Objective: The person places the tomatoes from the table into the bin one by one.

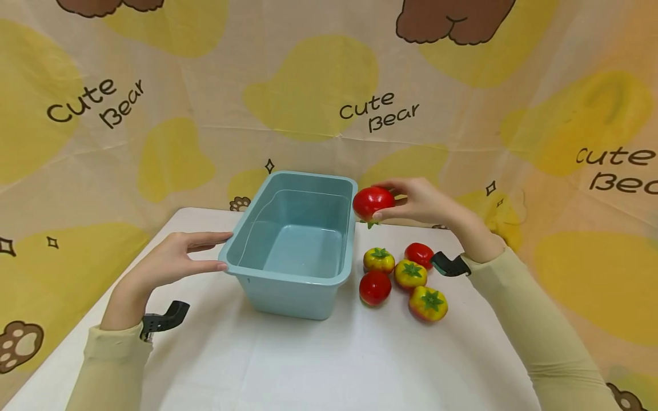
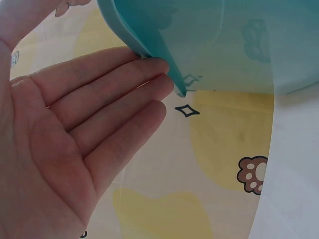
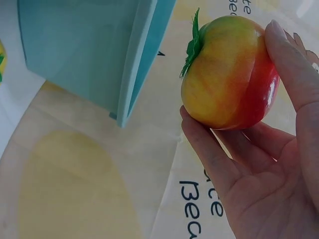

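While aloft — fruit (image 3: 230,73) in right fingers (image 3: 207,144).

Bright head view, white surface (image 1: 303,365) palest in front of the blue bin (image 1: 290,294), faint shadow left of it, glints on red fruits (image 1: 375,287) to its right, dimmer wrist views

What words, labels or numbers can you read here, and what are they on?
"Cute Bear": on the backdrop, left side, head view.
"Cute Bear": backdrop, middle, head view.
"Cute Bea": backdrop, right, cut off by the picture's edge.
"te" and "Bea": sideways, incomplete lettering on the backdrop, right wrist view.
Left wrist view: a mark at the left edge, too small to read.
None readable on the bin or held fruit.
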Demonstrator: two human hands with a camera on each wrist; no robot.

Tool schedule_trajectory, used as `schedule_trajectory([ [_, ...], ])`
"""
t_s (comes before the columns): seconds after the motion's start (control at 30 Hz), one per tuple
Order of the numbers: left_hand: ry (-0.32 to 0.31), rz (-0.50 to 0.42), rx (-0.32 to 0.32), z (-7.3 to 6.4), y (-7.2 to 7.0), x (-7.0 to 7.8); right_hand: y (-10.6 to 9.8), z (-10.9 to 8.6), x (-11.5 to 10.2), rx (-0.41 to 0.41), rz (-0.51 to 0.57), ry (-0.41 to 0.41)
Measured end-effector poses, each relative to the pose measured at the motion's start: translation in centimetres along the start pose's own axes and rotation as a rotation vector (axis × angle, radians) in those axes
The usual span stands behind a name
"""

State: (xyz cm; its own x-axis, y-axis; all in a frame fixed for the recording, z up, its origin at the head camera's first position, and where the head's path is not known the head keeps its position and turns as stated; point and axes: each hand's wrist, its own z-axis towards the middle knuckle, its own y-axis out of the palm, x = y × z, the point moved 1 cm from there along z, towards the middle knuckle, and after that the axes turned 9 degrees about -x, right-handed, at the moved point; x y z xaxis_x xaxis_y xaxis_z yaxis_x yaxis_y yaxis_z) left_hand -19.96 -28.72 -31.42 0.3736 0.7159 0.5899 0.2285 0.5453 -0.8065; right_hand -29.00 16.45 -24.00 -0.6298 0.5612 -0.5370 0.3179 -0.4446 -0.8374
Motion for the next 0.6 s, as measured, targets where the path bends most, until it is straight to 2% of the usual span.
schedule_trajectory([
  [0.6, -0.004, 0.001, -0.002, 0.0, 0.0, -0.2, 0.6, 2.9, -2.3, -0.039, 0.007, -0.047],
])
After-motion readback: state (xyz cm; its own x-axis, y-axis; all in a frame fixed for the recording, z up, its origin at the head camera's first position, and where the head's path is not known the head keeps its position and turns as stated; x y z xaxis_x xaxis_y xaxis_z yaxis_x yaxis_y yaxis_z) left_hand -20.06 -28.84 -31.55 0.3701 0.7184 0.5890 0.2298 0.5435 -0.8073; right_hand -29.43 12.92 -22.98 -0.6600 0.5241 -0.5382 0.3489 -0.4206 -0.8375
